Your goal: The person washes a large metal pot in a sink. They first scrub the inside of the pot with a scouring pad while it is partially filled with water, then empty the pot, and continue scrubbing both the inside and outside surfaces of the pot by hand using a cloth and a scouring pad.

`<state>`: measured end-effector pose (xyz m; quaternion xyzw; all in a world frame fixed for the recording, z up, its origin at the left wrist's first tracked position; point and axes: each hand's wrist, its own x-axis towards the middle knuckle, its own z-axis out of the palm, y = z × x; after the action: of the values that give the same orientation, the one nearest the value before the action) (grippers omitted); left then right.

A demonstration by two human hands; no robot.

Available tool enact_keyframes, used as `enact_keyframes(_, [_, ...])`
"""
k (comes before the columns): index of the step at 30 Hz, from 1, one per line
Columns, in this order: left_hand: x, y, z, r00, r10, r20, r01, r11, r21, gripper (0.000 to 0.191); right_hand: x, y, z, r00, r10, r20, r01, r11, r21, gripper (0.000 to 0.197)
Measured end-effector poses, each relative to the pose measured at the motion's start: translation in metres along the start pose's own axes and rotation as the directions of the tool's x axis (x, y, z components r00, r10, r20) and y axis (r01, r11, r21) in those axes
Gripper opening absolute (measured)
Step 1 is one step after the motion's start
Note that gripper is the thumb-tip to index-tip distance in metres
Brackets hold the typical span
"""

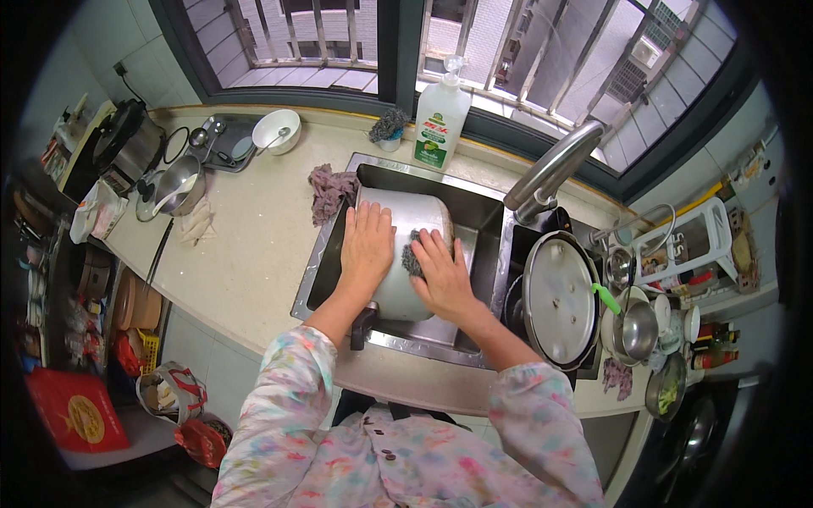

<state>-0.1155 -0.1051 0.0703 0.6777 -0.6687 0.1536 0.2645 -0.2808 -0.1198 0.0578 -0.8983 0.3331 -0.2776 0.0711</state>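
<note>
A large silver metal pot (401,297) lies on its side in the left basin of the steel sink (488,213). Its black handle (361,327) juts over the sink's front rim. My left hand (370,240) is spread flat on the pot's curved wall, holding it steady. Under the fingers of my right hand (444,273) is a grey steel-wool scrubber (411,259), pressed against the pot's side. A round metal pressure-cooker lid (560,295) leans over the right basin.
Behind the sink stand a pump bottle (437,127) and another steel-wool scrubber (389,125). The faucet (552,165) arches at the back right. A purple rag (331,190) touches the left rim. Bowls (638,330) crowd the right counter; a tray (238,155) sits far left.
</note>
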Motion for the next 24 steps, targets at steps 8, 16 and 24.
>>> enact_keyframes(8, [0.009,0.004,0.013,0.999,-0.048,-0.01,0.046,0.992,-0.121,0.027,0.094,0.05,0.028,0.891,0.387,0.237,-0.395,0.919,-0.015,0.037])
enact_keyframes(16, [0.007,-0.013,0.01,0.975,-0.22,0.024,0.209,0.874,-0.438,0.033,0.058,0.026,0.034,0.985,-0.089,0.149,0.077,0.993,0.084,0.044])
enact_keyframes(24, [0.005,-0.023,0.011,0.941,-0.338,-0.017,0.294,0.843,-0.451,0.036,0.147,0.023,0.06,0.8,0.261,0.54,-0.389,0.911,0.136,0.039])
